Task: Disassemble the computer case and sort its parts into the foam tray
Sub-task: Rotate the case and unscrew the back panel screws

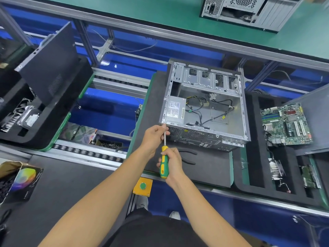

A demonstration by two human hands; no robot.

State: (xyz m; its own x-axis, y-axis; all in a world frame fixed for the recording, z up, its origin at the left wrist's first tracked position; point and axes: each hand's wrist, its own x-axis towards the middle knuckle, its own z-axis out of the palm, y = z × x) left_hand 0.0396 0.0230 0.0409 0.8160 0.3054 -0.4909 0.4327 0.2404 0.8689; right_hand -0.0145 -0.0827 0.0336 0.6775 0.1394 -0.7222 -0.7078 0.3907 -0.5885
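Note:
An open grey computer case (229, 122) lies on a black foam mat, its power supply (175, 110) and loose cables still inside. My right hand (173, 164) grips the green-and-yellow handle of a screwdriver (164, 163). The shaft points up at the case's near-left corner. My left hand (154, 138) pinches the shaft just below that corner. A black foam tray (256, 172) at the right holds a green motherboard (286, 124), a heatsink and small cards.
Black pliers (188, 156) lie on the mat by my right hand. A second foam tray (53, 111) with a black side panel and parts stands at the left. A yellow button box (143, 186) sits below the mat's front edge. Another case (249, 9) stands on the far green bench.

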